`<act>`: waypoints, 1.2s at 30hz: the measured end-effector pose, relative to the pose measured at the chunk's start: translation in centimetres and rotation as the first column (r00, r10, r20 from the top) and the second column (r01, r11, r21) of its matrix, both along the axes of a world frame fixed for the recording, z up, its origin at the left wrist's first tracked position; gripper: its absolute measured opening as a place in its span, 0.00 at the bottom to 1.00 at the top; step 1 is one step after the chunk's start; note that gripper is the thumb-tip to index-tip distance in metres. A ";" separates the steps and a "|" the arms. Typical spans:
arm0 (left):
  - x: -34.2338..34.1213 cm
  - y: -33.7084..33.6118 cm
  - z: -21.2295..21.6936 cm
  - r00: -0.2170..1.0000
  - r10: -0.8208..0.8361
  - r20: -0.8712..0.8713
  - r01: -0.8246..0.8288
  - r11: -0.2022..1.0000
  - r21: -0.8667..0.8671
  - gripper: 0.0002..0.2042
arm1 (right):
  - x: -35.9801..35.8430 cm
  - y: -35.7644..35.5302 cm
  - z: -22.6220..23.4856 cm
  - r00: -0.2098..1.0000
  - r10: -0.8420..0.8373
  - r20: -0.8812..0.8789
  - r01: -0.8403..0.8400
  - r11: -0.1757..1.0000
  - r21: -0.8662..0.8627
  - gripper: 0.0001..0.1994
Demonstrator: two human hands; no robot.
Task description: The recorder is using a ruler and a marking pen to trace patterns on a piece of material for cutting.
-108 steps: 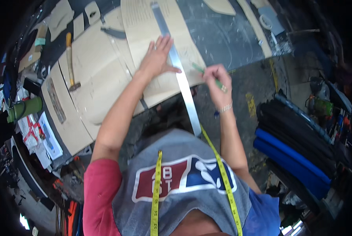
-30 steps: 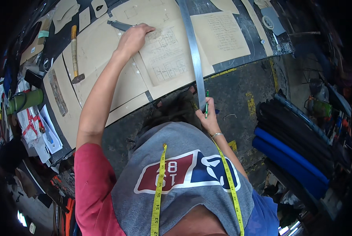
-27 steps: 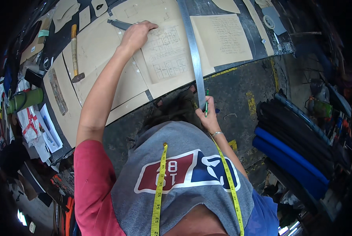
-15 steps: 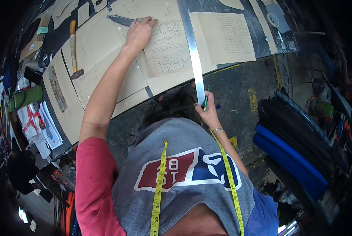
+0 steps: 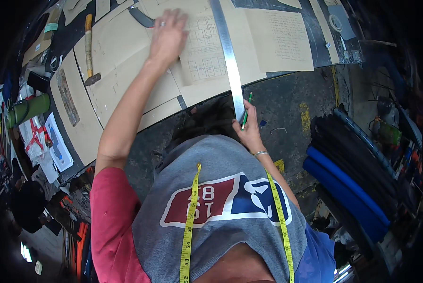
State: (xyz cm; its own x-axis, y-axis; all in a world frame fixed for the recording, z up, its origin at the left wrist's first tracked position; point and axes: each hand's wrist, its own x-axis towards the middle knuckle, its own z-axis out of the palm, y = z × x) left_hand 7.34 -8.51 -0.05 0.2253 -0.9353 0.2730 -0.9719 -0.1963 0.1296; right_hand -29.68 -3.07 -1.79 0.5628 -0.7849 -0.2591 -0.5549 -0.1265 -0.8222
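My left hand (image 5: 169, 40) lies over a brown paper sheet with pencil-drawn boxes (image 5: 203, 70), its fingers stretched out and slightly blurred. Just beside those fingers rests a slim dark grey tool (image 5: 141, 18), whose exact kind I cannot make out. At the table's near edge my right hand (image 5: 250, 125) grips the end of a long metal ruler (image 5: 230, 61). A green pencil (image 5: 247, 111) sticks up between the same fingers. The ruler runs away from me across the brown paper, along the right side of the drawings.
A hammer (image 5: 88, 52) lies on the left of the table. To the right are a handwritten sheet (image 5: 284, 42) and a tape roll (image 5: 335, 22). Rolls of blue fabric (image 5: 346, 193) and black fabric stand at right. A yellow measuring tape (image 5: 189, 226) hangs down my front.
My left hand has slid slightly farther away, its fingers now stretched out beside the grey tool. The ruler's near end and my right hand have shifted slightly left.
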 end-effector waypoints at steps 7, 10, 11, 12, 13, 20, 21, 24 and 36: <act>-8.6 3.2 2.1 0.997 -0.051 -0.056 0.063 0.970 0.235 0.28 | 1.1 0.6 1.1 0.999 0.018 0.041 -0.020 0.999 0.041 0.31; -7.8 3.3 1.2 0.997 -0.071 -0.040 0.078 0.973 0.217 0.28 | 0.4 0.4 0.2 0.999 -0.001 0.055 -0.002 0.999 0.051 0.30; -7.7 3.2 0.6 0.993 -0.104 -0.047 0.112 0.963 0.247 0.28 | 0.3 0.6 0.0 0.997 -0.009 0.083 0.006 0.999 0.044 0.29; -7.7 3.2 0.1 0.989 -0.134 -0.054 0.144 0.950 0.275 0.28 | 0.4 0.6 -0.1 0.994 -0.016 0.112 0.012 0.999 0.038 0.28; -8.1 3.3 -0.5 0.990 -0.132 -0.054 0.142 0.951 0.275 0.28 | 0.6 0.6 -0.2 0.994 -0.013 0.111 0.009 0.999 0.038 0.28; -8.7 2.2 -1.1 0.955 -0.133 -0.266 0.188 0.963 0.195 0.51 | 1.3 -0.9 -0.4 0.980 -0.162 0.119 0.164 0.986 -0.004 0.19; -8.5 2.1 -1.2 0.956 -0.132 -0.261 0.187 0.963 0.195 0.56 | 1.3 -1.4 -0.2 0.992 -0.091 0.082 0.103 0.981 -0.163 0.17; -7.9 1.4 -1.8 0.965 -0.134 -0.225 0.178 0.966 0.189 0.55 | 1.1 -2.3 1.2 0.967 -0.197 0.164 0.203 0.979 -0.019 0.17; -8.5 0.7 -2.5 0.972 -0.116 -0.206 0.136 0.987 0.086 0.53 | 7.8 -11.7 0.6 0.910 -0.187 0.371 0.216 0.976 -0.038 0.06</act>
State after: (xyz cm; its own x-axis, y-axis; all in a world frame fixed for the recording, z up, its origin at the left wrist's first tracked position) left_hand -1.12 -7.81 -2.58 0.1443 -0.9798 0.1387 -0.9459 -0.0954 0.3100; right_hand -21.90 -14.79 -1.22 0.4346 -0.9006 -0.0021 -0.2407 -0.1139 -0.9639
